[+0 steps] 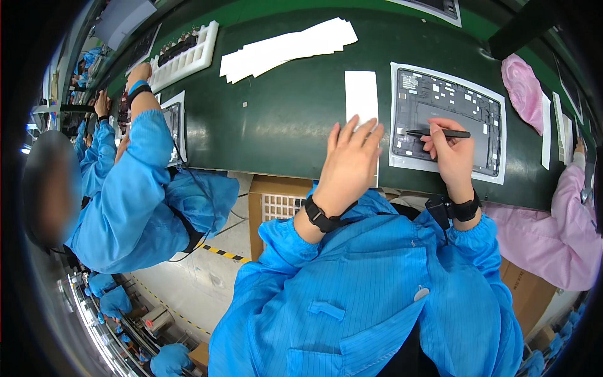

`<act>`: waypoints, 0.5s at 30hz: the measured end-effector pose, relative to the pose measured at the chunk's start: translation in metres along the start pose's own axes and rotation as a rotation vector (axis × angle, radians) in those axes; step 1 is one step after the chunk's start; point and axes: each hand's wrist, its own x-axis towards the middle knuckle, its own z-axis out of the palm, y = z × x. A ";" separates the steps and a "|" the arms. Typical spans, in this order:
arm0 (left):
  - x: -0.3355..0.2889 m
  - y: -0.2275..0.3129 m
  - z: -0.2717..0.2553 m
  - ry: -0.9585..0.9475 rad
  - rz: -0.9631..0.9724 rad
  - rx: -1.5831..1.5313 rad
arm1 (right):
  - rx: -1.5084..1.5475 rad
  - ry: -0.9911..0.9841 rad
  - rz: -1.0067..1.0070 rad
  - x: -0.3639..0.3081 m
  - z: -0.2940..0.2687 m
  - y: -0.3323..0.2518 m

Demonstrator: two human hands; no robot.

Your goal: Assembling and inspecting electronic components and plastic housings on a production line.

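My left hand (349, 158) lies open, palm down, with its fingers stretched over the near part of a white paper strip (361, 94). In my right hand (453, 157) is a pair of dark tweezers (458, 134), held between thumb and fingers like a pen. Their tips reach left to a small pale piece near the left edge of a dark grey tablet back housing (474, 119). Whether the tips grip that piece is too small to tell. Several small white and silver pieces dot the housing, which lies flat on a white sheet (394, 155).
A fanned stack of white strips (282, 51) lies farther back on the green table (270, 125). Left of it stands a white slotted tray (202, 55) with dark parts. A pink cloth (522, 91) lies at the right. Co-workers in blue (132, 182) and pink (553, 232) sit on either side.
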 end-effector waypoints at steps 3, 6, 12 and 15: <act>0.003 0.010 0.005 -0.025 0.048 -0.007 | -0.064 -0.018 -0.001 0.001 0.003 0.000; 0.001 0.014 0.011 -0.012 0.078 0.039 | -0.057 -0.028 0.000 0.003 0.002 0.007; 0.002 0.016 0.013 0.008 0.092 0.027 | -0.091 -0.022 -0.022 0.000 0.006 0.003; 0.001 0.017 0.012 -0.001 0.088 0.041 | -0.165 -0.020 -0.039 -0.003 0.008 0.001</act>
